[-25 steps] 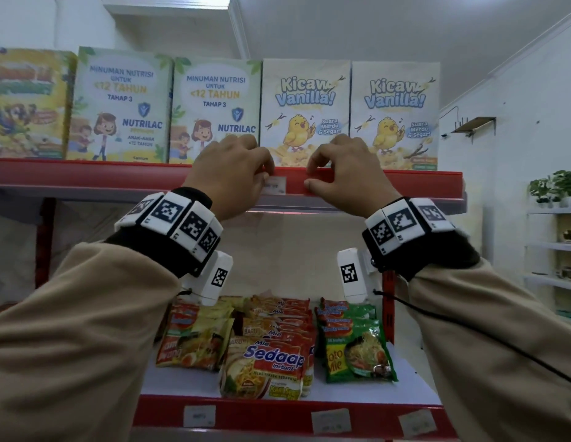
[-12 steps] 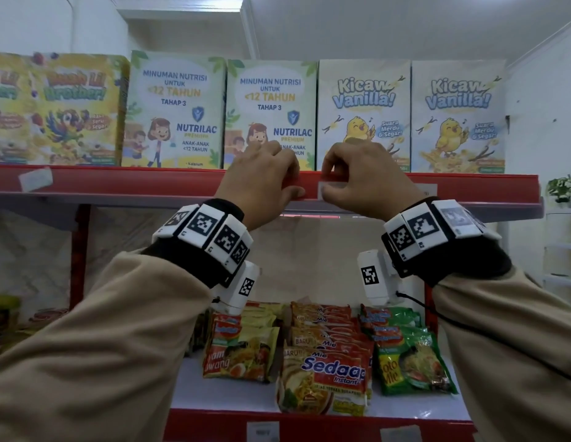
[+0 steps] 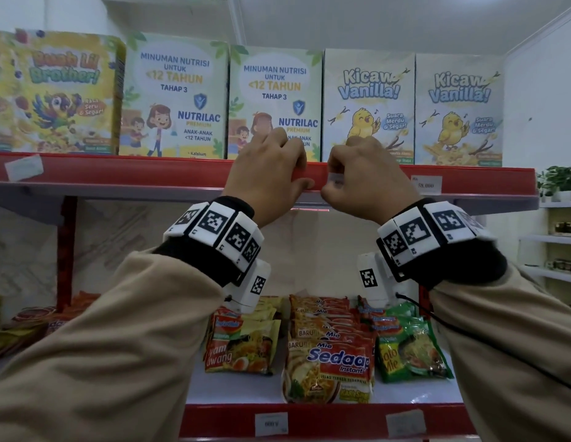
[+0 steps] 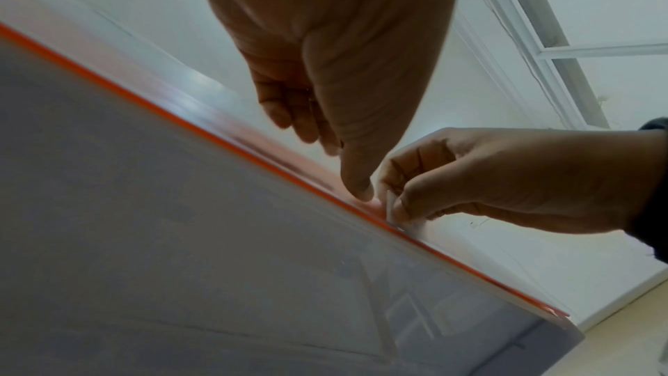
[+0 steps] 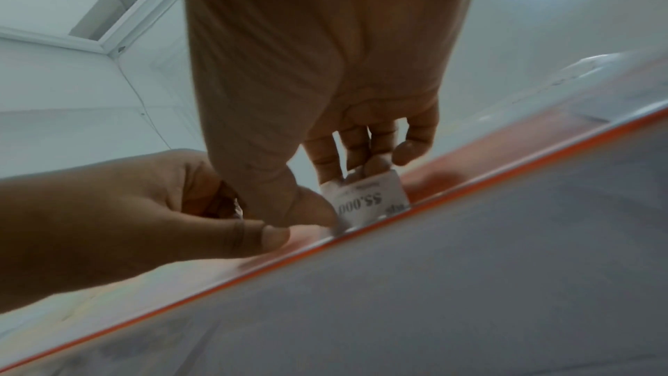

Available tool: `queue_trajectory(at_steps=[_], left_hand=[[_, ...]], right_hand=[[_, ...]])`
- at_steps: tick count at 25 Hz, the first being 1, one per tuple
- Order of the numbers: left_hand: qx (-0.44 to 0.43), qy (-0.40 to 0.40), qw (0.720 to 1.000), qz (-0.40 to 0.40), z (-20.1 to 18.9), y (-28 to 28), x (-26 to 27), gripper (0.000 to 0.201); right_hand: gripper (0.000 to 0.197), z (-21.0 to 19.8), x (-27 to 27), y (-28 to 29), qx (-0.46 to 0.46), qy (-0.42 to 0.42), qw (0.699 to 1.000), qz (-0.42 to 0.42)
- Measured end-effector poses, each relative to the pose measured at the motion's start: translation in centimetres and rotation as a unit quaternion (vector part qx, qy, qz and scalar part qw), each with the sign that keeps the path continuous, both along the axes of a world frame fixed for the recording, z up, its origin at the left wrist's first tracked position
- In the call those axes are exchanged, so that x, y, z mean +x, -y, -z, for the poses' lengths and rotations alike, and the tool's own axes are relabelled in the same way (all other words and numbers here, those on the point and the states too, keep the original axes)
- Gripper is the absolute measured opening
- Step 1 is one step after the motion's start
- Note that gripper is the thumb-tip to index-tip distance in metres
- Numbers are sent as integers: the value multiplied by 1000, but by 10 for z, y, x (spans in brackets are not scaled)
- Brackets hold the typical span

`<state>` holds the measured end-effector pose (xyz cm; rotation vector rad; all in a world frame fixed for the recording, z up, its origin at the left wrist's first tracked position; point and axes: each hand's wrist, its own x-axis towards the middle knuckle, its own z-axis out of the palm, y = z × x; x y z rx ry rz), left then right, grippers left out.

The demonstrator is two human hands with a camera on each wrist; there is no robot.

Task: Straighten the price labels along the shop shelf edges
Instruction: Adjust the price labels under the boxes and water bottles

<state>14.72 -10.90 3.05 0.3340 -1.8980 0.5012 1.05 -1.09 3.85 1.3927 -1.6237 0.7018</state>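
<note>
Pinching the little price label (image 5: 369, 196) on the red shelf edge (image 3: 118, 173), your right hand (image 3: 367, 183) is gripping it between thumb and fingers, right under the yellow chick boxes (image 3: 370, 103). Your left hand (image 3: 268, 177) is curling over the edge just beside it, thumb pressing the red strip, not gripping the label. It looks like thin paper, so it is probably very light, bendy and easy to tear or crease. You are better off holding it near a side edge and nudging it gently until it is sitting level. Another label (image 3: 24, 167) on the far left is sitting crooked, so that one is probably waiting for you.
</note>
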Motion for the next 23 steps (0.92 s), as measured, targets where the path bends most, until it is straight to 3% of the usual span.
queue_trajectory(at_steps=[3,6,9,12,15,21,23], left_hand=[[6,6,1000,-4,0,1,1,27],[29,-4,999,25,-3,5,1,22],[68,-25,995,73,-4,9,3,27],[83,-42,988,123,-3,8,2,36],[80,-57,983,157,-1,8,1,39],[58,-44,987,143,0,17,3,22],[61,-32,990,126,0,17,3,22]], right_hand=[[9,-9,2,-2,4,64,997,-43],[5,-20,2,-9,-33,149,974,-168],[13,-21,5,-12,-109,232,923,-286],[21,-13,12,-6,-128,331,847,-396],[20,-1,24,3,-145,378,795,-451],[22,7,26,7,-138,389,805,-426],[21,2,23,3,-122,339,852,-378]])
